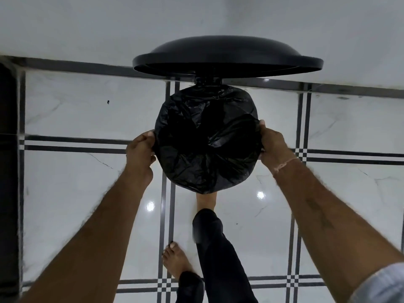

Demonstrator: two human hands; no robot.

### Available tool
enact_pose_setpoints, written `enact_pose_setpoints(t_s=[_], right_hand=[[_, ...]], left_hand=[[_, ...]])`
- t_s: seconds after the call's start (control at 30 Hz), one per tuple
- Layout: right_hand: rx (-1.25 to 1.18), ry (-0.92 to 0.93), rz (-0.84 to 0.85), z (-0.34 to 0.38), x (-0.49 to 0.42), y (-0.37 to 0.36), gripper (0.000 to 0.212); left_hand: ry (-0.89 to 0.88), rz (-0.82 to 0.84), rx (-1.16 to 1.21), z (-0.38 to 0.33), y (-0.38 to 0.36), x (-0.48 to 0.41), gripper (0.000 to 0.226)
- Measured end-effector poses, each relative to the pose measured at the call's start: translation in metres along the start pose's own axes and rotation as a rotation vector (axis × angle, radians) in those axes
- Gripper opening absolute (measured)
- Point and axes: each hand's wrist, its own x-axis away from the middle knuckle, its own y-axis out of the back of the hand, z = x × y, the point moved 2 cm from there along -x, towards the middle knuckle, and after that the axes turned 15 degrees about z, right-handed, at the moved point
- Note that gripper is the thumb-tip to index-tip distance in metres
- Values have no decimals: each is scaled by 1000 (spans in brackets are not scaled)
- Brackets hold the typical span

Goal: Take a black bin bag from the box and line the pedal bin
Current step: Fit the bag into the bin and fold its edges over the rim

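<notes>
Forearms [98,226] from 7 and 5 o'clock | left hand [141,149] pinches bin bag [205,138] hem at 9, right hand [273,145] at 3 | lid [227,55] raised at 12 | best: pull hem down evenly

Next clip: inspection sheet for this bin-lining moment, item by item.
Surface: glossy white tiled floor with dark stripes.
Job's things: pedal bin lid raised; black bin bag stretched over the opening below; box not in view.
Clutter: small dark speck on the floor.
Hands: left hand and right hand grip the bag's edge on opposite sides.
Cables: nothing seen.
Surroundings: white wall behind; dark object at left edge; bare foot at bin's front.
</notes>
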Motion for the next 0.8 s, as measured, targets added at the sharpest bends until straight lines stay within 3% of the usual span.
enact_pose_setpoints(t_s=[0.07,0.17,0.27,0.43,0.63,0.67,0.77,0.8], right_hand=[[56,-49,47,8,-3,3,37],[-7,98,102,19,0,-2,24],[-80,198,197,30,1,-13,36],[-19,113,218,52,-19,-21,47],[105,-47,290,50,-57,-12,21],[76,-15,316,48,-59,-11,24],[-33,30,402,55,-52,-14,68],[-24,29,422,58,-52,-16,68]], left_hand=[[25,15,-40,-9,-2,-5,23],[16,97,-80,-23,-11,-13,43],[22,135,-66,-37,-20,-24,41],[197,175,-36,-53,-18,-47,42],[236,231,-69,-50,-11,-71,29],[244,253,-76,-52,-13,-71,32],[246,314,-163,-64,-22,-71,44],[236,327,-183,-68,-23,-72,39]])
